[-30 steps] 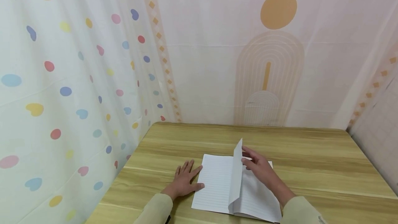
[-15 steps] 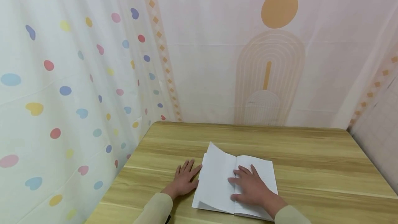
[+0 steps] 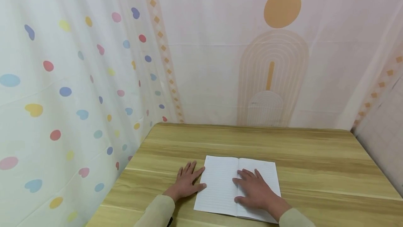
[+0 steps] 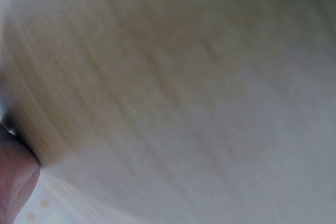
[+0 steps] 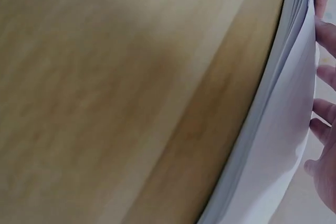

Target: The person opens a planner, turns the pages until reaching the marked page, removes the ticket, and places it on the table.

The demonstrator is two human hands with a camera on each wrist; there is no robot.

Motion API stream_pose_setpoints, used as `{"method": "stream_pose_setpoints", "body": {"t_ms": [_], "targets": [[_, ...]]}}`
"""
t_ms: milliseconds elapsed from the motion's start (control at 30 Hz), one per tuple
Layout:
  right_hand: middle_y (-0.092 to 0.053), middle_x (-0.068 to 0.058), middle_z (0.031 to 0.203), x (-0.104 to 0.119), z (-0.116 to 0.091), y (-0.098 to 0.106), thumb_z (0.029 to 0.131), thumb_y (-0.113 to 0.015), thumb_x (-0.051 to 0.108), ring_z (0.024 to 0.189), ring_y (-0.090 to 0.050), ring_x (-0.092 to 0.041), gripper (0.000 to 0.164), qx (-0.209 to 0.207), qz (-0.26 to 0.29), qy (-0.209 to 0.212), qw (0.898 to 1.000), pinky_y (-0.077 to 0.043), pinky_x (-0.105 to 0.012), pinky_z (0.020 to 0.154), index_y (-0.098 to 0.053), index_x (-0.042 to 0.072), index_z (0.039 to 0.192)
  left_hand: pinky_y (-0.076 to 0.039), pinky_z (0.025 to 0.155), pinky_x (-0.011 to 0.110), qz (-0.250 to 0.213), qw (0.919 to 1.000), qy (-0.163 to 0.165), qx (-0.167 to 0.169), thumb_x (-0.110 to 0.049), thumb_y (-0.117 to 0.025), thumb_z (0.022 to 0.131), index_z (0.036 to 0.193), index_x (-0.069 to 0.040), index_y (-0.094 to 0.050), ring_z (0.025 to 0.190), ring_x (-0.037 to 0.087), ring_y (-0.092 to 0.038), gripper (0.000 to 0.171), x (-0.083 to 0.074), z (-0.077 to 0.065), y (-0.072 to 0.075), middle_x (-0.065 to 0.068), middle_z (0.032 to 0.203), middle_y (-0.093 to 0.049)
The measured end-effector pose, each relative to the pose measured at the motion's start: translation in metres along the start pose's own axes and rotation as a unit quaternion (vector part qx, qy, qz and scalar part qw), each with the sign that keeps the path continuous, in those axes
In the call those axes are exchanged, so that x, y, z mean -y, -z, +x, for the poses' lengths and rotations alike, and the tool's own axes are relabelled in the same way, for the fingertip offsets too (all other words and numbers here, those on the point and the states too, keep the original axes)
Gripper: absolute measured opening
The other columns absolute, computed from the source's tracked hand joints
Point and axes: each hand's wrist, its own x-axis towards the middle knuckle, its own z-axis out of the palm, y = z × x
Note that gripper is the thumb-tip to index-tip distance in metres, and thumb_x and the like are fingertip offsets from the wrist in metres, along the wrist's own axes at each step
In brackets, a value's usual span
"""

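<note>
A notebook with ruled white pages lies spread flat on the wooden table. Its stacked page edges show along the side in the right wrist view. My left hand rests on the table at the notebook's left, fingers spread, with the thumb tip on the left page's edge. On the right page, my right hand lies with fingers spread, its fingertips at the centre fold. In the left wrist view only a blurred part of the left hand shows at the edge.
The wood-grain table extends around the notebook. A curtain with coloured dots hangs at the left, and a pale patterned curtain hangs behind the table's far edge.
A page that stood upright at my right hand has turned over to the left and now lies flat. My right hand has come down onto the right page; my left hand has stayed nearly still.
</note>
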Motion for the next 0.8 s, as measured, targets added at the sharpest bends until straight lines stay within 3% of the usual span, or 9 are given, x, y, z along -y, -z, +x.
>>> {"method": "stream_pose_setpoints", "body": {"t_ms": [233, 567, 800], "targets": [[-0.048, -0.026, 0.143, -0.024, -0.014, 0.007, 0.089, -0.067, 0.049, 0.135, -0.041, -0.043, 0.066, -0.037, 0.007, -0.048, 0.998, -0.023, -0.07, 0.107, -0.06, 0.0, 0.133, 0.001, 0.113, 0.067, -0.004, 1.0, 0.001, 0.005, -0.054, -0.056, 0.096, 0.155, -0.014, -0.037, 0.148, 0.045, -0.003, 0.073, 0.0, 0.0, 0.0, 0.025, 0.162, -0.01], [-0.039, -0.035, 0.145, -0.08, -0.033, 0.018, 0.09, -0.06, 0.062, 0.133, -0.034, -0.055, 0.083, -0.05, -0.023, -0.17, 0.984, -0.021, -0.077, 0.101, -0.051, -0.003, 0.141, 0.001, 0.113, 0.067, -0.005, 0.9999, 0.002, 0.009, -0.054, -0.056, 0.097, 0.155, -0.014, -0.037, 0.148, 0.045, -0.002, 0.073, -0.002, -0.001, 0.001, 0.025, 0.162, -0.01], [-0.038, -0.036, 0.145, -0.092, -0.04, 0.023, 0.09, -0.057, 0.065, 0.131, -0.034, -0.057, 0.088, -0.058, -0.014, -0.175, 0.983, -0.023, -0.077, 0.099, -0.047, -0.004, 0.144, 0.001, 0.113, 0.067, -0.004, 1.0, 0.003, 0.008, -0.055, -0.056, 0.096, 0.155, -0.014, -0.037, 0.148, 0.045, -0.002, 0.074, -0.003, -0.001, 0.001, 0.024, 0.162, -0.01]]}}
